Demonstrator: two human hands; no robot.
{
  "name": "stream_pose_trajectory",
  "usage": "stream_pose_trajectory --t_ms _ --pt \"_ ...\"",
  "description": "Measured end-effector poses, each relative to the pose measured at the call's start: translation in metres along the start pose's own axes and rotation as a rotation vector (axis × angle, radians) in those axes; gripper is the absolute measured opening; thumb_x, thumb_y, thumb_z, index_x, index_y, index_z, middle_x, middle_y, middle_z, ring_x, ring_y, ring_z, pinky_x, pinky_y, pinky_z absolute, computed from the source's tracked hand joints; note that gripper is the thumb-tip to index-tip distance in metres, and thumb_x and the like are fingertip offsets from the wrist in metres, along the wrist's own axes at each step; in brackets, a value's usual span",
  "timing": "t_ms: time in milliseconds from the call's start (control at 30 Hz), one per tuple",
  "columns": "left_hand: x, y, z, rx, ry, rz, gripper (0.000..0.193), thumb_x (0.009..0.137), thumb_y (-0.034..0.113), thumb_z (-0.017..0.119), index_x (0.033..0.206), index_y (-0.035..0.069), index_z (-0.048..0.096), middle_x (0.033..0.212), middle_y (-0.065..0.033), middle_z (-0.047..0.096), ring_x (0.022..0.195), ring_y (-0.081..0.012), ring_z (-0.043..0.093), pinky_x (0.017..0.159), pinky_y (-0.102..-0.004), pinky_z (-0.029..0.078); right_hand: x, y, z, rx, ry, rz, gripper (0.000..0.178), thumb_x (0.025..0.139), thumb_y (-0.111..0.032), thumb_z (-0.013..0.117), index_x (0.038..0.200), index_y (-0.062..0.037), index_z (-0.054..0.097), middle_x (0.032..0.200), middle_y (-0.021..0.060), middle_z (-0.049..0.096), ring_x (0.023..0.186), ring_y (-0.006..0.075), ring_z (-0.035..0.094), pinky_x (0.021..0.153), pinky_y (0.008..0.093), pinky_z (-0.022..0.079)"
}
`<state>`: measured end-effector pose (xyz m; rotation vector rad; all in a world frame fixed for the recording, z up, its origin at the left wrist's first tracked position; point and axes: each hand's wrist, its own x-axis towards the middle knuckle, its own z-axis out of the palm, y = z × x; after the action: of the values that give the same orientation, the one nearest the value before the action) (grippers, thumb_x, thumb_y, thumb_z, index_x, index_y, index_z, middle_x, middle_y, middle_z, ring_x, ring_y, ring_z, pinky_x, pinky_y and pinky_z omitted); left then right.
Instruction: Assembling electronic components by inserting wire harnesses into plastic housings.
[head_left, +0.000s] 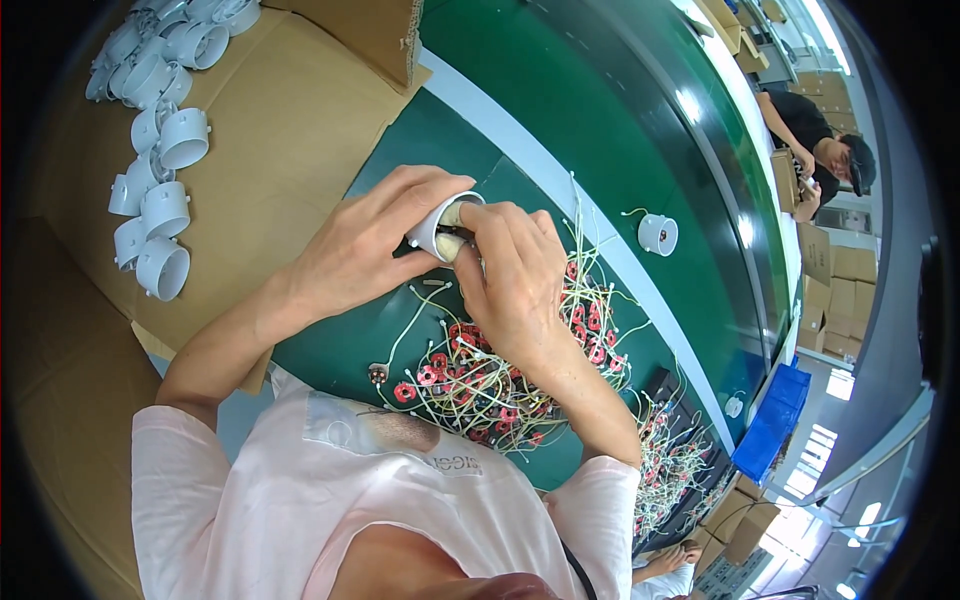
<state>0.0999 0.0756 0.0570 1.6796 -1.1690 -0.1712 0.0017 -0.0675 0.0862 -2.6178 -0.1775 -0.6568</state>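
A white plastic cup-shaped housing (427, 236) is tilted in front of my chest, with its mouth toward the right. My left hand (355, 240) is closed around it from the left, thumb below and fingers above. My right hand (515, 265) reaches into the mouth with thumb and index finger, which wear pale finger covers. A dark bit shows between those fingertips, but what they pinch is mostly hidden inside the housing. Below my right hand lies a heap of small red-and-black wound coils (480, 395) with thin pale wires and white connectors.
White housings (165, 210) lie on a cardboard box (265, 95) at the left. One more housing (657, 235) sits on the green conveyor belt (600, 130). A black tray (665, 450) of wired coils and a blue bin (772, 420) stand at the right. A co-worker (815, 135) is across the belt.
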Motion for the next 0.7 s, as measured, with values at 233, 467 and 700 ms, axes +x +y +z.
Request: stream_pose_trajectory --t_ms 233,467,700 --pt "0.002 -0.006 0.004 -0.035 0.078 0.036 0.057 0.068 0.003 0.073 0.120 0.007 0.052 0.113 -0.0113 0.055 0.099 -0.0281 0.057 0.080 -0.0344 0.050 0.006 0.001 0.002 -0.049 0.120 0.068 0.025 0.068 0.006 0.065 0.091 -0.0009 0.057 0.095 0.0112 0.056 0.087 0.0260 0.055 0.068 0.0339 0.045" --pt "0.008 -0.008 0.007 -0.059 0.104 0.048 0.056 0.066 0.002 0.074 0.118 0.006 0.054 0.111 -0.0113 0.057 0.101 -0.0278 0.057 0.081 -0.0343 0.050 0.002 0.006 0.005 0.385 0.036 0.379 0.024 0.073 0.009 0.061 0.095 0.0025 0.056 0.105 0.0137 0.060 0.095 0.0262 0.060 0.083 0.0323 0.048" --pt "0.014 -0.010 0.004 0.124 0.093 -0.009 0.056 0.071 0.015 0.072 0.122 0.007 0.050 0.117 -0.0128 0.052 0.108 -0.0305 0.050 0.091 -0.0389 0.042 0.003 0.050 0.022 0.428 0.053 0.504 0.019 0.081 0.003 0.058 0.100 0.0034 0.058 0.096 0.0069 0.063 0.088 0.0124 0.059 0.080 0.0268 0.047"
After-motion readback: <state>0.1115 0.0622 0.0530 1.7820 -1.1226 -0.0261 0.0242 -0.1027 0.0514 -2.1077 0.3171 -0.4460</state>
